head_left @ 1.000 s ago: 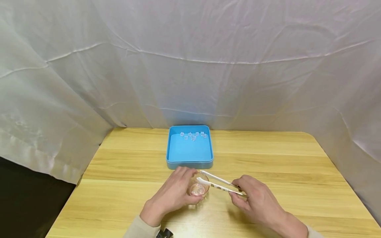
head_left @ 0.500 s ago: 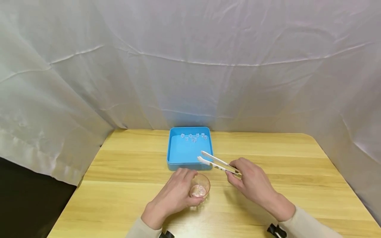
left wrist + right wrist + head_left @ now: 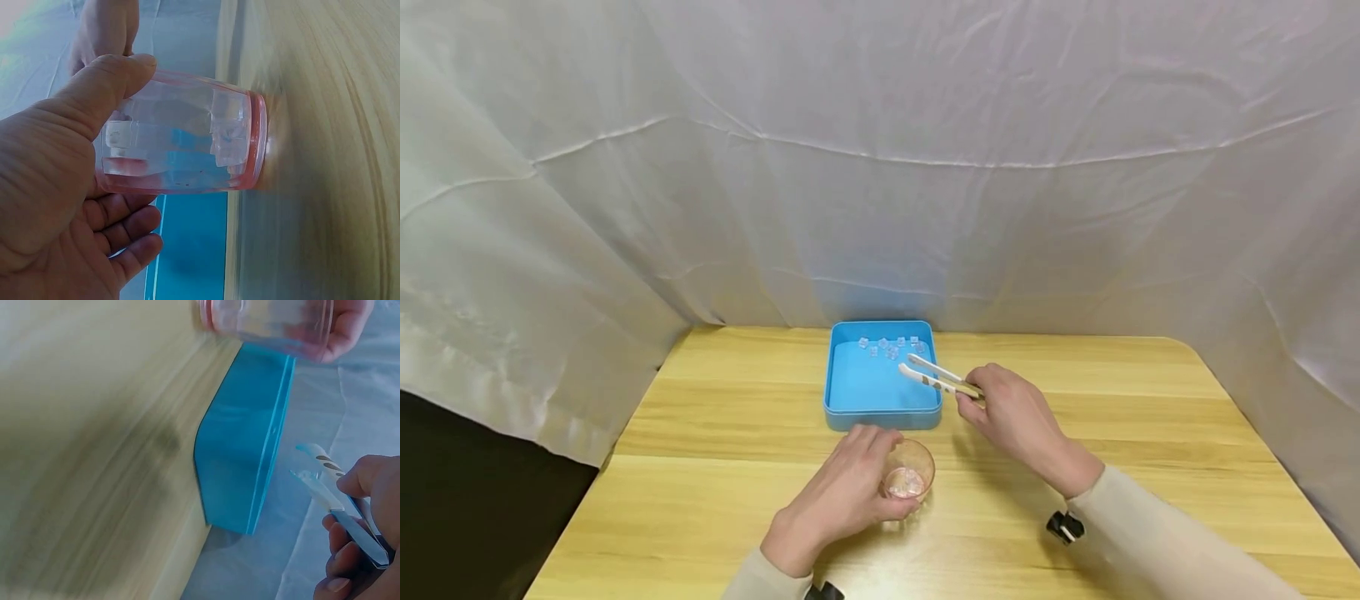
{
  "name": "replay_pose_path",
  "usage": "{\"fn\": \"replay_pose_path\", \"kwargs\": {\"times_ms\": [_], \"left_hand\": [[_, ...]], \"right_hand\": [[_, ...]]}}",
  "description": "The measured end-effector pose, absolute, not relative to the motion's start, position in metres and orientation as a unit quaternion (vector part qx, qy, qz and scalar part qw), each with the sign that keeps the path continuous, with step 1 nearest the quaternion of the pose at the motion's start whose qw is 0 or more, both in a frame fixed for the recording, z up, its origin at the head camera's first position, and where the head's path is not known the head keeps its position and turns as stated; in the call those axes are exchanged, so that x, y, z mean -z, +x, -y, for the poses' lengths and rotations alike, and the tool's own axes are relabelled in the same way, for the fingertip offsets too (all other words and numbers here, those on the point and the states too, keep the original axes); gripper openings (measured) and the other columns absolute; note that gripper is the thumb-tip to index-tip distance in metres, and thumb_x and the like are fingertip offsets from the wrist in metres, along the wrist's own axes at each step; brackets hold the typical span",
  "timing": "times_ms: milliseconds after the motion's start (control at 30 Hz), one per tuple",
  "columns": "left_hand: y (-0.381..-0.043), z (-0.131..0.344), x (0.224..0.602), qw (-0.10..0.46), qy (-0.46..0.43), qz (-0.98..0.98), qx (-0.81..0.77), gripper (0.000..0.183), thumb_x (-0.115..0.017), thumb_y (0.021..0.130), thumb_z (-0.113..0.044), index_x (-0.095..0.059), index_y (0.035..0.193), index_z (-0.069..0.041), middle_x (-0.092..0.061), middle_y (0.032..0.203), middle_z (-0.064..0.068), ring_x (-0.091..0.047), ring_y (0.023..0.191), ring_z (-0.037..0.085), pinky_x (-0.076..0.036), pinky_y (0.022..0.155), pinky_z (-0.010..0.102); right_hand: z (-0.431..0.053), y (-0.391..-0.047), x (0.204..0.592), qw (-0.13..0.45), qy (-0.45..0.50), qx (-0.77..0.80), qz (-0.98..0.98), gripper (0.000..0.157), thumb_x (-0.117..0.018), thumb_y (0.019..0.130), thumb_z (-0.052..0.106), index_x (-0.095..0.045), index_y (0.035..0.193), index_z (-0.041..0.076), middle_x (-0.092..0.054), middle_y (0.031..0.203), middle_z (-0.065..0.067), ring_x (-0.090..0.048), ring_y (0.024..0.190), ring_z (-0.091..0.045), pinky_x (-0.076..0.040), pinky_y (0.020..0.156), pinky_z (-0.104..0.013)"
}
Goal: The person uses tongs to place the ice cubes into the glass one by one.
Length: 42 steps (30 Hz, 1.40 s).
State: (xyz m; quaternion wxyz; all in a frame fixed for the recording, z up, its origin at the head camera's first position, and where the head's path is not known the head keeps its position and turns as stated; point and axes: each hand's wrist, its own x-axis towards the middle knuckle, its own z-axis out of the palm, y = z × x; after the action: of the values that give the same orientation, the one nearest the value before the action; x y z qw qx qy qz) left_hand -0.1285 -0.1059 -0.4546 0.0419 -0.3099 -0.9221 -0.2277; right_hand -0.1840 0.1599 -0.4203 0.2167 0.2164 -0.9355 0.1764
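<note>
My left hand (image 3: 842,492) grips a pinkish clear cup (image 3: 919,463) that stands upright on the table, thumb on one side and fingers on the other. Several clear cubes (image 3: 228,128) lie at the bottom of the cup. In my right hand (image 3: 1018,417) is a pair of white-tipped tongs (image 3: 936,381), pinched between thumb and fingers. Their tips hang apart over the right side of the blue tray (image 3: 865,385), with nothing seen between them. More clear cubes (image 3: 892,352) lie in the tray along its far side.
The wooden table (image 3: 722,425) runs back to a pale cloth curtain (image 3: 880,208) behind and at the sides. The blue tray stands near the table's far edge, just beyond the cup. A dark area (image 3: 467,500) lies off the table's left.
My right hand has moved the tongs away from above the cup, forward and up over the tray. The left hand stays on the cup, which now holds its place.
</note>
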Motion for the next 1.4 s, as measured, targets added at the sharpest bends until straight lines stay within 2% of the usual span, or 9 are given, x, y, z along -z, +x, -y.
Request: {"fn": "replay_pose_path", "kwargs": {"times_ms": [800,1167,1400], "left_hand": [[-0.127,0.108,0.454,0.040,-0.310,0.923,0.226,0.074,-0.086,0.083,-0.052,-0.059,0.137,-0.009,-0.064,0.128,0.002,-0.053,0.118,0.019,-0.050,0.106,0.037],[-0.124,0.109,0.454,0.032,-0.310,0.922,0.230,0.072,-0.085,0.084,-0.053,-0.060,0.135,-0.009,-0.063,0.126,0.002,-0.052,0.116,0.019,-0.049,0.106,0.037],[-0.123,0.109,0.454,0.033,-0.311,0.922,0.228,0.071,-0.085,0.083,-0.053,-0.060,0.134,-0.010,-0.063,0.123,0.001,-0.051,0.114,0.018,-0.049,0.104,0.035]], "right_hand": [[-0.136,-0.233,0.423,0.106,0.158,-0.131,0.973,0.022,-0.067,0.096,0.027,-0.060,0.082,0.012,-0.052,0.074,-0.002,-0.046,0.061,-0.018,-0.038,0.050,-0.030],[-0.126,-0.244,0.428,0.090,0.161,-0.128,0.974,0.023,-0.066,0.097,0.025,-0.058,0.080,0.011,-0.052,0.075,-0.003,-0.048,0.062,-0.018,-0.038,0.052,-0.030],[-0.120,-0.247,0.431,0.090,0.162,-0.122,0.975,0.022,-0.069,0.096,0.026,-0.060,0.085,0.009,-0.053,0.076,-0.003,-0.049,0.063,-0.018,-0.039,0.052,-0.029]]}}
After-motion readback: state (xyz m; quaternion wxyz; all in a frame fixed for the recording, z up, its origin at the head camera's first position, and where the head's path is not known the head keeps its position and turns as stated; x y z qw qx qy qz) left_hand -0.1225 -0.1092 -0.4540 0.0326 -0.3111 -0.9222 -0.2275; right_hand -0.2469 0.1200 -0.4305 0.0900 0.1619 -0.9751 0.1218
